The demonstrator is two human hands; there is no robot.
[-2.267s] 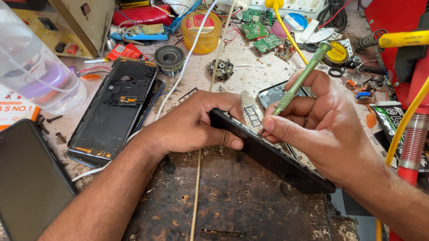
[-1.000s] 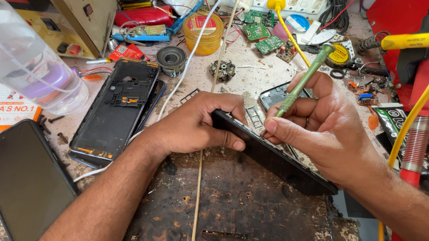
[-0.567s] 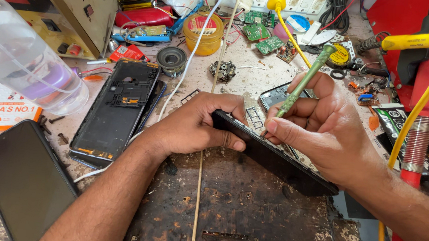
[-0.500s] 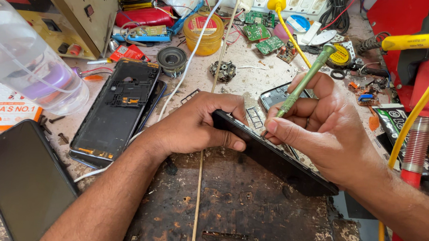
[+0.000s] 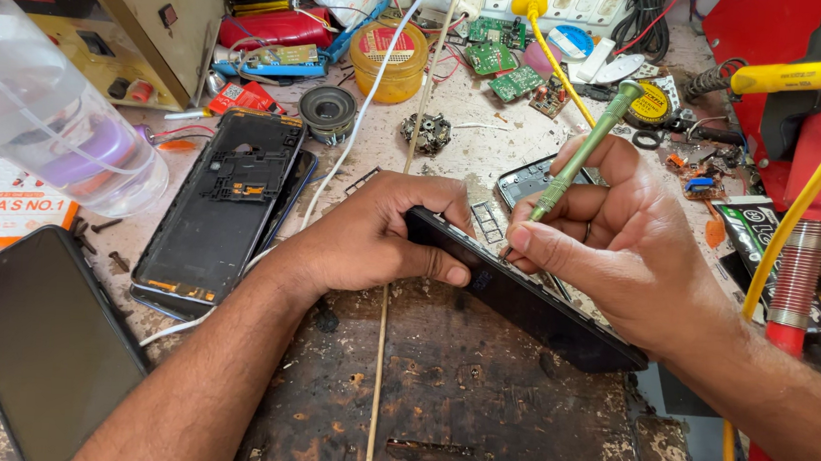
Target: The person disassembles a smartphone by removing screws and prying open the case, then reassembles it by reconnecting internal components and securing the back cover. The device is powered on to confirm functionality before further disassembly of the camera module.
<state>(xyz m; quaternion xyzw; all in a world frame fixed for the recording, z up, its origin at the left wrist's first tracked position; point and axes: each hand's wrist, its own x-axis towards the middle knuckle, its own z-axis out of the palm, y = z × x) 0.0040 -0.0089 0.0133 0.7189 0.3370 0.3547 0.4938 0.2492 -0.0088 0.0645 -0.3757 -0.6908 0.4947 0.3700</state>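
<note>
My left hand (image 5: 382, 233) grips the near end of a black phone body (image 5: 529, 304), holding it tilted on edge above the scorched work mat (image 5: 457, 395). My right hand (image 5: 619, 234) holds a slim green screwdriver (image 5: 581, 156) like a pen. Its tip rests on the phone's upper edge, just beside my thumb. The inside of the phone faces away from me and is mostly hidden.
A black phone back frame (image 5: 222, 205) lies to the left, a dark screen panel (image 5: 43, 341) at the lower left. A clear plastic bottle (image 5: 52, 118), a small speaker (image 5: 328, 110), a yellow jar (image 5: 390, 60), green circuit boards (image 5: 501, 70) and a red tool with yellow cable (image 5: 802, 188) crowd the bench.
Both hands hold almost still; the screwdriver's top has shifted only slightly.
</note>
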